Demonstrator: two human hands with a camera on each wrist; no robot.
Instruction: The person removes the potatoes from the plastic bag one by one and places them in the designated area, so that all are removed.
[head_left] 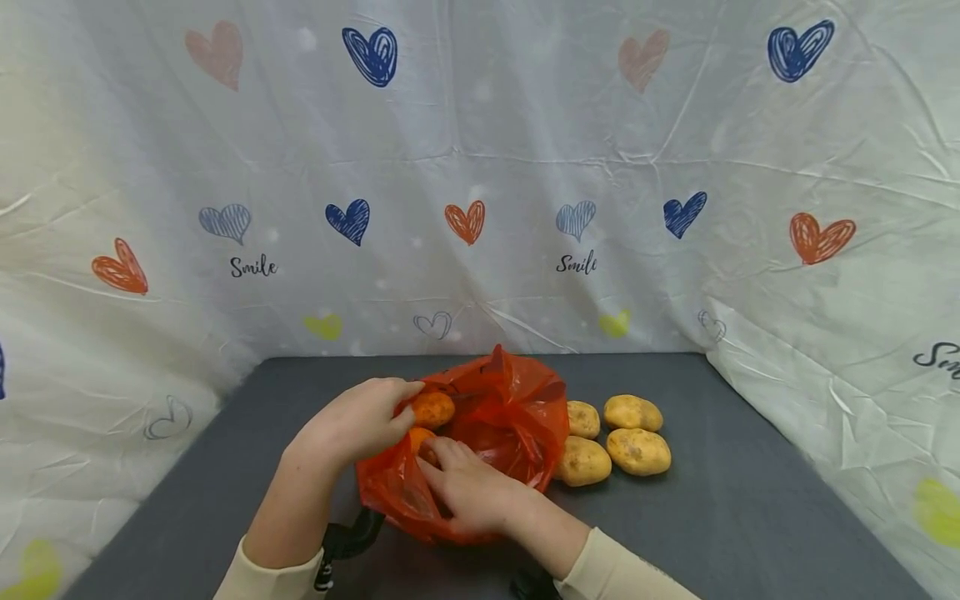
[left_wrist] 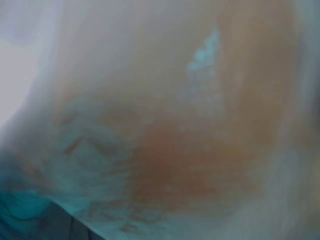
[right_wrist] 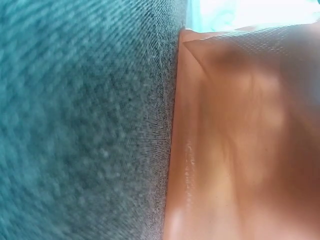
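Red plastic bag [head_left: 525, 417], wide-mouthed and crumpled, sits before me in the middle of the dark table [head_left: 750, 517]. At its near side my right hand [head_left: 472, 487] reaches over the wall, fingers extended to the lower lump [head_left: 422, 438] and not visibly closed round it. A little farther and to the left, my left hand [head_left: 360, 421] bends over the left rim, fingertips at the upper lump [head_left: 432, 410]; I cannot tell whether I grip lump, film or both.

I judge the film feather-light, limp and slippery, likely to stretch or tear under a sharp pull. Both lumps look orange, probably potatoes under red film: firm, heavier than the bag, best cupped round the middle. For the bag itself, I'd take a gathered fold of the rim, such as the far peak [head_left: 498, 360], rather than 1 thin layer.

To the right, 4 potatoes lie close together, the left 2 partly hidden by the bag; the pale cloth [head_left: 480, 275] hangs at the far end.

Only the head view shows those 4 potatoes. My right wrist view adds the table's fine weave and an orange-brown sheet beside it; my left wrist view is too blurred to settle my grip.
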